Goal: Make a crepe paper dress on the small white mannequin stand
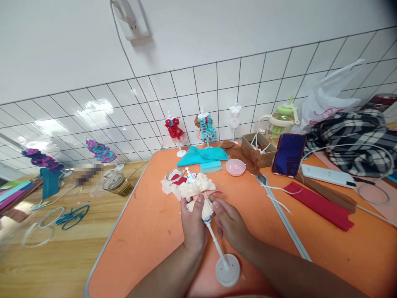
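A miniature dress form (214, 240) with a round white base tilts away from me, its body wrapped in ruffled cream fabric (195, 186). My left hand (194, 221) is closed around the wrapped body, thumb on top. From the other side my right hand (231, 221) pinches at the edge of the cream fabric; its fingertips are partly hidden. Just above the fingers, a pink fabric strip (214, 193) lies across the ruffles. Past the form's neck end sit a roll of clear tape (174, 175) and a scrap of red fabric (179, 179).
Along the tiled wall stand a red-dressed form (175, 130), a turquoise-ruffled form (207, 127) and a bare white form (235, 116). Turquoise cloth (198, 155), a pink dish (235, 167), a cardboard box (263, 155), a phone (289, 155) and red fabric (319, 205) lie on the orange table.
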Available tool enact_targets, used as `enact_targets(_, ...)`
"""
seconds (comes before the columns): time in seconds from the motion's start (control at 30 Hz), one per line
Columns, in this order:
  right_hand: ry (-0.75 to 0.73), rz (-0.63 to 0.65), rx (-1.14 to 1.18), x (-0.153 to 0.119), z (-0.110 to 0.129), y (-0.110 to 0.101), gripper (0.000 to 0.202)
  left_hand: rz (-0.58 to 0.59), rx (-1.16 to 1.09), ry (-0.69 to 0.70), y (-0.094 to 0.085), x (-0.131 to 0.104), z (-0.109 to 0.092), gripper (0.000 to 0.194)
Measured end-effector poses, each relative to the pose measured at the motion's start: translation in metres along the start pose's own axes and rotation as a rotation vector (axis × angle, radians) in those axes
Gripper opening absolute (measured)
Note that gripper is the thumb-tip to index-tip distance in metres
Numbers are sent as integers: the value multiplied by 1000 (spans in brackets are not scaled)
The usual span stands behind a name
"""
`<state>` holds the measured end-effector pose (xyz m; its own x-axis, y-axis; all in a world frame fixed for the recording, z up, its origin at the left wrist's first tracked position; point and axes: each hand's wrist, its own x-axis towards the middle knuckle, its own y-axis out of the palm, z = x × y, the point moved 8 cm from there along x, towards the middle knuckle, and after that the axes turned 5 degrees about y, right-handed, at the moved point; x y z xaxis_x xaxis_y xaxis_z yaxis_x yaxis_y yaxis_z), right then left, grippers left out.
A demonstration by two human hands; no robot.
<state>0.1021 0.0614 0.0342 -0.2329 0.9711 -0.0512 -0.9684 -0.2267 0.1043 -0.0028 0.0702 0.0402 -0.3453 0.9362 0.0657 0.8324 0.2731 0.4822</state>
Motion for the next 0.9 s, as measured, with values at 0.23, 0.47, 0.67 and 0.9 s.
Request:
enact_targets(0.23, 37, 5, 95, 2, -1, 1, 44, -9, 14, -6, 0, 0, 0, 36)
enact_targets(0.47, 143, 74, 199, 3, -7, 4, 44, -22, 40, -31, -4, 2, 3, 40)
enact_targets(0.67, 117, 47, 180, 2, -4, 4, 44, -20, 79, -10, -5, 1, -1, 40)
enact_targets(0.9, 117, 45, 186, 2, -3, 4, 42, -14, 75, -34, -5, 2, 3, 37)
